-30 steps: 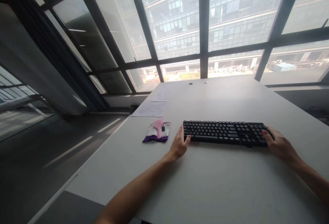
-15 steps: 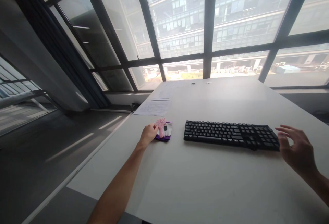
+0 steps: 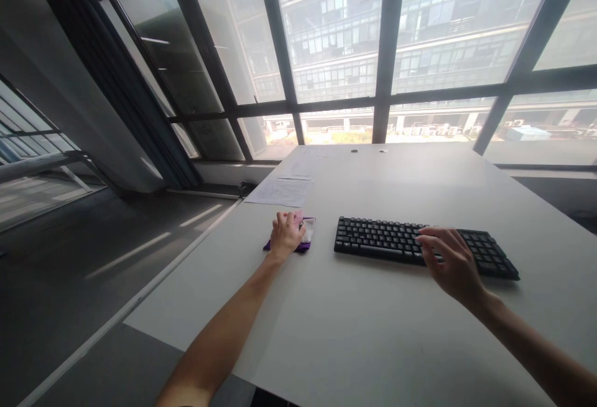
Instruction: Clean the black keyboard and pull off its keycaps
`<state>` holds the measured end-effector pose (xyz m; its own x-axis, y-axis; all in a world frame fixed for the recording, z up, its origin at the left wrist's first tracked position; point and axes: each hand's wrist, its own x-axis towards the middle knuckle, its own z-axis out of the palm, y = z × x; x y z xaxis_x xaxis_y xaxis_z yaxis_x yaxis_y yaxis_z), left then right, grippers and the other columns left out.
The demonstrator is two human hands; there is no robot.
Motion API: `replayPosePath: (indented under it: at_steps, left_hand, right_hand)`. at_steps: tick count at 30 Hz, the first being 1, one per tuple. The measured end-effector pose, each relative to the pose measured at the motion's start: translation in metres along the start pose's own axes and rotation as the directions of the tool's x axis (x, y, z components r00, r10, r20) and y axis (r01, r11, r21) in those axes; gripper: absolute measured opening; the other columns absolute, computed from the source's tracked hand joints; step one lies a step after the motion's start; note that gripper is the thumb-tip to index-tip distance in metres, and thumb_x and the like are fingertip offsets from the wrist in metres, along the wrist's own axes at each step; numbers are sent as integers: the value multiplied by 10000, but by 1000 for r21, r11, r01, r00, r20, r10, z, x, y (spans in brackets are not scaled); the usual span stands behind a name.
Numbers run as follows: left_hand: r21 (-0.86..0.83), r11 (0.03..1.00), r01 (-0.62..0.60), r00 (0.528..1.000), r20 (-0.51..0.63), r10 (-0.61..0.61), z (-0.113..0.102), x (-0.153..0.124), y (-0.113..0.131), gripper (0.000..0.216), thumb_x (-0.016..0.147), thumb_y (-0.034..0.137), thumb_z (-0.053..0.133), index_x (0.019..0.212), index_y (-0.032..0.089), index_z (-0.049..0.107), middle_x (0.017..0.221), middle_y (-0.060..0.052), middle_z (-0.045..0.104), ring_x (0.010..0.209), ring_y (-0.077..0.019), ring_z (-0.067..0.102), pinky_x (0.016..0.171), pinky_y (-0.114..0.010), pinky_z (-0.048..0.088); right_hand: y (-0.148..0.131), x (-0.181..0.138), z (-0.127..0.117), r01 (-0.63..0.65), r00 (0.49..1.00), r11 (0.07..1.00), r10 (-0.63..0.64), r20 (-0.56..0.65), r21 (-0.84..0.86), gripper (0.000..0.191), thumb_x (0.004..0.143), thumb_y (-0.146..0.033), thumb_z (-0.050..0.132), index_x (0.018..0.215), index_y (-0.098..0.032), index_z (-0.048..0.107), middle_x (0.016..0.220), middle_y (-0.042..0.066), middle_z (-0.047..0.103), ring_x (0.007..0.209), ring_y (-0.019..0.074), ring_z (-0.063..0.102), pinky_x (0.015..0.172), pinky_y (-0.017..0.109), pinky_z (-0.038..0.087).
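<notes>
A black keyboard [image 3: 396, 242] lies across the white table [image 3: 373, 345]. My right hand [image 3: 450, 264] rests over its middle keys, fingers spread and reaching left, holding nothing. To the keyboard's left lies a purple and white cloth [image 3: 306, 238] with a small pink brush [image 3: 297, 217] on top. My left hand [image 3: 285, 236] covers most of the cloth, and its fingers curl round the pink brush.
Printed paper sheets [image 3: 280, 192] lie on the table beyond the cloth. Two round cable holes [image 3: 354, 150] sit near the far edge. Tall windows with dark frames [image 3: 387, 52] stand behind the table. The floor [image 3: 93, 251] drops away to the left.
My left hand went from the keyboard's left end to the cloth and closed on the pink brush. My right hand lifted off the keyboard's right end and came over its middle.
</notes>
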<state>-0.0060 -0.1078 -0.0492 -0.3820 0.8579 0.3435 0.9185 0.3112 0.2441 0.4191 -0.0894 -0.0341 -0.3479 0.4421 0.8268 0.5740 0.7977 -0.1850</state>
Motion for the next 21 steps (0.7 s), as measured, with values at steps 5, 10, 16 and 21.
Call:
replayPosePath:
  at_steps: [5,10,16,21]
  left_hand:
    - [4,999,-35,999,22,35,-1,-1,3,506,846,498,647,1306,297,577,1354,-121,460,1050,-327,550,883,-425,471]
    - [-26,999,-44,997,68,46,-3,-1,1,617,818,503,662,1393,337,515,1389,-117,451,1059,-343,548,895,-448,470]
    - [-43,998,-54,994,96,58,-3,0,-4,664,834,288,600,1470,327,411,1379,-120,475,1110,-331,553,933,-414,470]
    - [-62,994,-88,991,100,94,-3,3,-10,784,819,136,540,1543,313,296,1392,-147,433,1050,-305,619,925,-404,489]
  right_hand:
    - [-76,84,100,-57,921,995,23,390,76,222,948,-137,503,971,-181,719,1050,104,690,980,224,598,876,347,466]
    - [-109,135,202,-222,741,973,124,660,66,181,918,-153,571,989,-165,738,1086,124,705,1028,216,631,838,282,455]
    - [-114,141,266,-367,650,930,233,723,30,94,842,-154,655,896,-132,728,923,135,742,849,217,666,686,264,436]
    - [-123,144,270,-465,663,881,284,693,84,56,787,-118,652,743,-142,677,832,123,728,797,212,648,681,271,426]
